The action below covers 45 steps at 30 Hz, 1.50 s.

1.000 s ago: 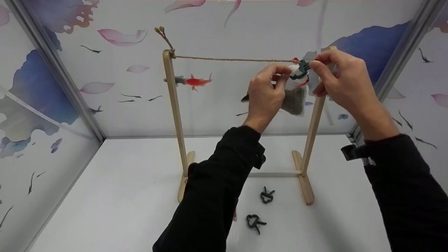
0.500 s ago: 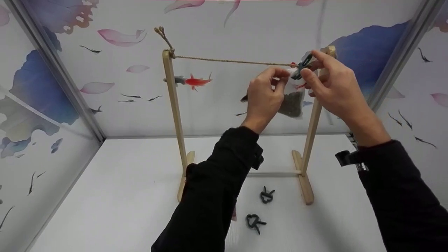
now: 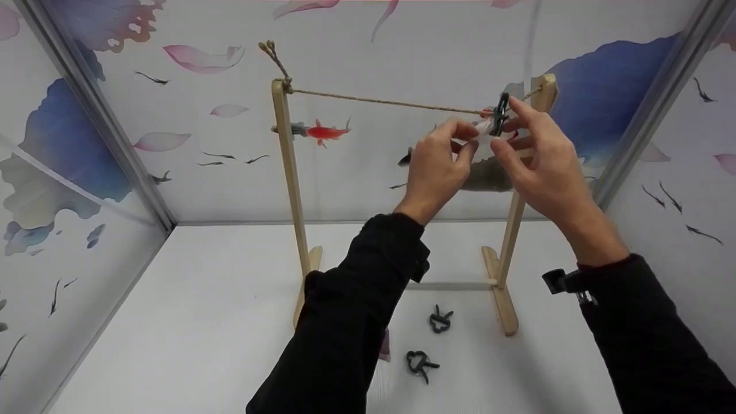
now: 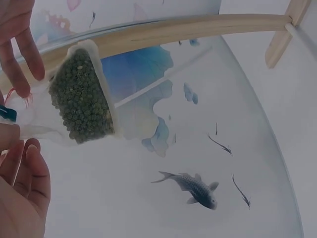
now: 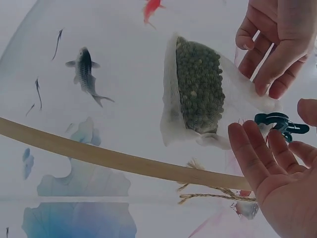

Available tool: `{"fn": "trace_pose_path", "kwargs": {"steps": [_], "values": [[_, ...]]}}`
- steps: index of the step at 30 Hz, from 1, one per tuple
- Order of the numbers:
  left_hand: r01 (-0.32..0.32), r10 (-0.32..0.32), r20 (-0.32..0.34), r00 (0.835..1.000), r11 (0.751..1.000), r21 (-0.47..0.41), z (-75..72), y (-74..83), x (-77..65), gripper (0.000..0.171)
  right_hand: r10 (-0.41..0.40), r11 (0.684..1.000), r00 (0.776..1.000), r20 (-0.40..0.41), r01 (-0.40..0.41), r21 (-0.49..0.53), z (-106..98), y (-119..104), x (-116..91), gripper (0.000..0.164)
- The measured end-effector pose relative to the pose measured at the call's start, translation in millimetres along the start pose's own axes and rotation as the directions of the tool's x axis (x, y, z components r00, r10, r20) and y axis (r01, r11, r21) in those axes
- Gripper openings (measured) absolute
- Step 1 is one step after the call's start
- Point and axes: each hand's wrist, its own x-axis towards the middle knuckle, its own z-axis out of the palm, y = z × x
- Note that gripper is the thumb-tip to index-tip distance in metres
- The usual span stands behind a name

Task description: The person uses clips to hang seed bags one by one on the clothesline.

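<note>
A drawstring mesh bag of green beans [image 5: 200,89] hangs below the twine [image 3: 391,103], near the right post. My left hand [image 3: 440,164] pinches the white gathered neck of the bag between thumb and fingertips. A dark green spring clip [image 3: 500,114] stands upright at the twine and the bag's neck. Around the clip is my right hand [image 3: 543,167], fingers spread, with the index fingertip beside its upper end and the thumb by its lower end. In the right wrist view, the clip [image 5: 280,125] lies between thumb and extended fingers. Red cord [image 4: 29,98] shows near the neck.
The twine runs between the left post [image 3: 290,167] and right post [image 3: 512,236] of a wooden stand. Two more green clips [image 3: 440,319] lie on the white table [image 3: 201,322]. A pinkish piece [image 3: 385,345] shows beside my left sleeve. Printed panels enclose the table.
My right hand has shifted down and its fingers have spread around the clip. The clip has turned more upright, and the twine sags lower near it. My left hand has stayed almost in place.
</note>
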Motion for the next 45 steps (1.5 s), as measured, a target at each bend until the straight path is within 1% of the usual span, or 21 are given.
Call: {"fn": "trace_pose_path", "kwargs": {"steps": [5, 9, 12, 16, 19, 21, 23, 25, 28, 31, 33, 36, 38, 39, 41, 43, 44, 45], "values": [[-0.002, 0.001, -0.025, 1.0, 0.999, -0.043, -3.3, -2.4, -5.1, 0.011, -0.008, 1.0, 1.0, -0.024, 0.008, 0.0, 1.4, 0.7, -10.9, 0.055], [0.0, -0.002, -0.032, 0.999, 0.998, -0.058, -8.9, -7.2, -12.8, 0.011, -0.004, 1.0, 1.0, -0.019, 0.004, 0.014, 2.4, 1.9, -22.2, 0.055], [0.011, -0.012, -0.029, 1.0, 0.999, -0.031, -14.8, -16.0, -20.6, 0.012, -0.002, 1.0, 1.0, -0.002, 0.002, 0.028, 4.7, 4.6, -31.6, 0.055], [0.035, -0.035, -0.019, 0.999, 0.999, -0.02, -21.4, -32.9, -34.2, 0.014, -0.004, 1.0, 1.0, 0.021, 0.004, 0.027, 11.1, 12.1, -45.8, 0.054], [0.066, -0.066, -0.007, 0.998, 0.998, -0.024, -24.9, -45.0, -47.2, 0.015, 0.002, 1.0, 0.998, 0.058, -0.004, 0.024, 18.7, 19.3, -56.9, 0.053], [0.088, -0.088, 0.014, 0.996, 0.996, -0.017, -26.5, -51.1, -56.7, 0.017, 0.009, 1.0, 0.996, 0.094, -0.01, 0.01, 24.4, 24.7, -64.3, 0.051], [0.105, -0.105, 0.04, 0.994, 0.994, -0.015, -27.5, -55.6, -66.6, 0.02, 0.012, 1.0, 0.99, 0.142, -0.012, -0.002, 30.4, 30.4, -71.2, 0.05], [0.122, -0.12, 0.061, 0.991, 0.992, -0.027, -28.3, -58.6, -76.4, 0.023, 0.01, 1.0, 0.979, 0.205, -0.007, -0.019, 36.8, 36.4, -78.2, 0.05], [0.138, -0.135, 0.087, 0.987, 0.99, -0.036, -30.1, -61.8, -91.0, 0.026, 0.01, 1.0, 0.948, 0.317, -0.002, -0.025, 47.2, 45.8, -90.3, 0.051], [0.148, -0.143, 0.118, 0.983, 0.988, -0.036, -32.3, -65.3, -106.2, 0.028, 0.008, 1.0, 0.906, 0.423, 0.0, -0.019, 60.4, 56.2, -104.6, 0.05], [0.14, -0.136, 0.145, 0.98, 0.99, -0.021, -33.1, -68.2, -116.4, 0.028, -0.001, 1.0, 0.879, 0.478, 0.014, -0.025, 70.7, 63.8, -115.1, 0.048], [0.09, -0.095, 0.184, 0.978, 0.995, 0.038, -34.1, -73.1, -133.1, 0.028, -0.019, 0.998, 0.83, 0.558, 0.05, -0.042, 87.5, 74.4, -131.4, 0.046], [0.009, -0.03, 0.205, 0.978, 0.994, 0.106, -33.6, -77.3, -145.1, 0.027, -0.026, 0.996, 0.791, 0.612, 0.073, -0.052, 97.9, 80.3, -142.6, 0.046], [-0.045, 0.009, 0.217, 0.976, 0.986, 0.158, -33.1, -79.7, -151.7, 0.026, -0.028, 0.996, 0.768, 0.64, 0.079, -0.052, 103.0, 82.6, -147.9, 0.047], [-0.157, 0.094, 0.244, 0.965, 0.955, 0.252, -31.1, -84.5, -166.0, 0.025, -0.03, 0.996, 0.721, 0.692, 0.08, -0.041, 112.1, 86.1, -158.0, 0.047], [-0.256, 0.161, 0.285, 0.945, 0.907, 0.336, -28.2, -89.9, -181.7, 0.026, -0.033, 0.996, 0.678, 0.735, 0.08, -0.029, 120.2, 88.5, -166.4, 0.048], [-0.292, 0.177, 0.311, 0.934, 0.88, 0.375, -26.9, -92.4, -190.0, 0.028, -0.036, 0.997, 0.66, 0.751, 0.078, -0.02, 123.7, 89.5, -170.0, 0.049], [-0.318, 0.181, 0.338, 0.924, 0.854, 0.413, -25.6, -95.0, -198.3, 0.031, -0.039, 0.997, 0.645, 0.763, 0.079, -0.015, 126.8, 90.3, -173.1, 0.049]]}}
